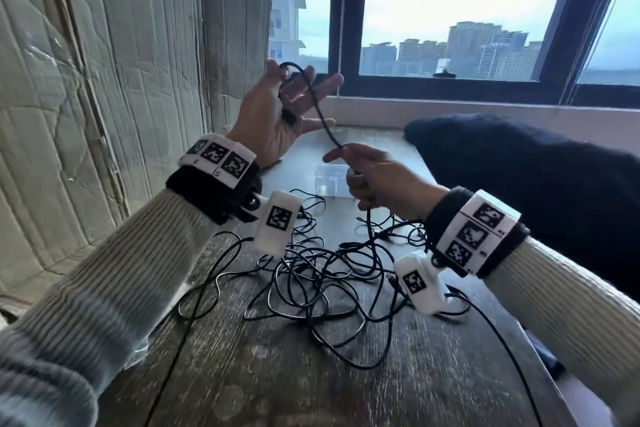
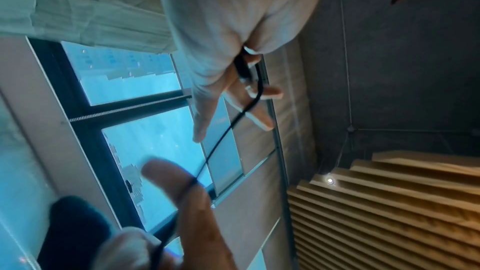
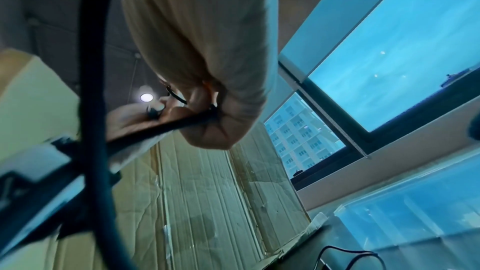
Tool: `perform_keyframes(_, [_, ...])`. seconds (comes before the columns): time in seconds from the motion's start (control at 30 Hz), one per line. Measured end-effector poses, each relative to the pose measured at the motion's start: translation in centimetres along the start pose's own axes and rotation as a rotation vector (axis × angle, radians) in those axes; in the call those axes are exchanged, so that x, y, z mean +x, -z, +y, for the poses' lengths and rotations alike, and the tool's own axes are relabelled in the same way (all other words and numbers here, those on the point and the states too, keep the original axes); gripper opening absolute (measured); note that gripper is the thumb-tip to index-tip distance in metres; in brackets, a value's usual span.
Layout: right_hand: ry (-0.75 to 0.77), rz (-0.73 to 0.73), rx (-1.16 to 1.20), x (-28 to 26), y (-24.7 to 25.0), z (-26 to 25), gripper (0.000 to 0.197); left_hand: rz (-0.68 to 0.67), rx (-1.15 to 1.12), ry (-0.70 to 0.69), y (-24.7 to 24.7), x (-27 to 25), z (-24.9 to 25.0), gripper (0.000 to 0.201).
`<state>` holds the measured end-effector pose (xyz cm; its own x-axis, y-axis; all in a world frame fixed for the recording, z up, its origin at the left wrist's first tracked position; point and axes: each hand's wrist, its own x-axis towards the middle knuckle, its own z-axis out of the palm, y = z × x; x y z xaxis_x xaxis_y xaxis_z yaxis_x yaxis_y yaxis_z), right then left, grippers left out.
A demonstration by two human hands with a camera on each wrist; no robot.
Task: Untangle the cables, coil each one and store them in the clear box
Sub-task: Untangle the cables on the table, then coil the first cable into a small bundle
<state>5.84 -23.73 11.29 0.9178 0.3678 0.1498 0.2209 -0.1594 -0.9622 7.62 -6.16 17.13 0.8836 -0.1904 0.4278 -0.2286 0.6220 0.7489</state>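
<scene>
Left hand [image 1: 277, 114], frame centre, pinches black cable [image 1: 320, 113] end, other fingers spread. Right hand [image 1: 379, 180] grasps same cable lower. Tangled cables [image 1: 322, 270] on table [image 1: 311, 385]; clear box [image 1: 330, 180] behind.

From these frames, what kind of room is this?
Likely an upper-floor flat or makeshift workroom: a dark-framed window looks onto high-rise towers, flattened cardboard lines the wall, and a worn wooden table holds tangled cables.

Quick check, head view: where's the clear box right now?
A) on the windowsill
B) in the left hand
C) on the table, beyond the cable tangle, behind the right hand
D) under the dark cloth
C: the clear box sits on the table past the cable tangle, partly hidden by the right hand, which holds a black cable.
</scene>
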Motion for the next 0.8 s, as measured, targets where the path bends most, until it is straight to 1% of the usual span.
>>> perform_keyframes(0.07, [0.007, -0.036, -0.113, -0.2, -0.9, 0.0, 0.029, 0.038, -0.119, 0.009, -0.5, 0.2, 0.0, 0.038])
perform_keyframes(0.1, [-0.014, -0.068, -0.181, -0.4, -1.2, -0.2, 0.030, 0.060, -0.148, 0.018, -0.7, 0.4, 0.1, 0.035])
perform_keyframes(0.13, [-0.045, -0.117, -0.268, -0.8, -1.4, -0.5, 0.030, 0.085, -0.120, 0.024, -0.8, 0.5, 0.2, 0.034])
perform_keyframes(0.17, [-0.072, -0.179, -0.380, -1.2, -1.4, -1.0, 0.028, 0.122, -0.023, 0.017, -0.7, 0.7, 0.4, 0.034])
perform_keyframes(0.23, [-0.064, -0.259, -0.649, -2.3, -1.0, -2.2, 0.026, 0.191, 0.321, -0.027, -0.1, 1.0, 0.7, 0.033])
perform_keyframes(0.27, [-0.015, -0.250, -0.764, -2.8, -0.6, -2.9, 0.026, 0.193, 0.535, -0.046, 0.4, 1.1, 0.8, 0.033])
perform_keyframes(0.3, [0.070, -0.202, -0.854, -3.1, -0.2, -3.6, 0.025, 0.156, 0.761, -0.061, 0.9, 0.9, 0.8, 0.034])
perform_keyframes(0.33, [0.177, -0.121, -0.918, -3.2, 0.3, -4.4, 0.024, 0.085, 0.963, -0.062, 1.3, 0.7, 0.6, 0.036])
perform_keyframes(0.37, [0.280, -0.025, -0.951, -3.0, 0.8, -5.1, 0.025, 0.002, 1.117, -0.042, 1.9, 0.6, 0.0, 0.039])
perform_keyframes(0.4, [0.359, 0.063, -0.957, -2.7, 1.3, -5.7, 0.025, -0.077, 1.222, 0.000, 2.2, 0.4, -0.6, 0.044])
perform_keyframes(0.43, [0.415, 0.126, -0.945, -2.1, 1.7, -6.1, 0.026, -0.143, 1.270, 0.057, 2.4, 0.2, -1.3, 0.052])
perform_keyframes(0.53, [0.513, 0.231, -0.909, -0.7, 2.6, -6.4, 0.025, -0.327, 1.236, 0.241, 1.7, -0.5, -2.3, 0.086])
perform_keyframes(0.57, [0.520, 0.257, -0.883, -0.4, 2.8, -6.2, 0.025, -0.369, 1.194, 0.277, 1.4, -0.7, -2.3, 0.093])
perform_keyframes(0.6, [0.521, 0.283, -0.833, -0.1, 3.0, -5.9, 0.023, -0.392, 1.141, 0.279, 1.2, -0.8, -2.2, 0.094])
perform_keyframes(0.63, [0.516, 0.313, -0.757, 0.2, 3.4, -5.5, 0.021, -0.395, 1.082, 0.253, 1.1, -0.9, -2.1, 0.087])
perform_keyframes(0.67, [0.509, 0.344, -0.663, 0.5, 3.7, -5.0, 0.021, -0.384, 1.035, 0.216, 1.0, -1.0, -2.1, 0.075])
perform_keyframes(0.73, [0.473, 0.422, -0.523, 0.8, 4.1, -4.1, 0.030, -0.351, 0.945, 0.171, 1.3, -0.6, -2.6, 0.049])
perform_keyframes(0.77, [0.437, 0.452, -0.498, 0.9, 4.2, -3.7, 0.033, -0.333, 0.869, 0.172, 1.4, -0.3, -2.8, 0.043])
perform_keyframes(0.8, [0.391, 0.464, -0.488, 0.9, 4.2, -3.3, 0.032, -0.304, 0.773, 0.176, 1.7, 0.0, -3.0, 0.041])
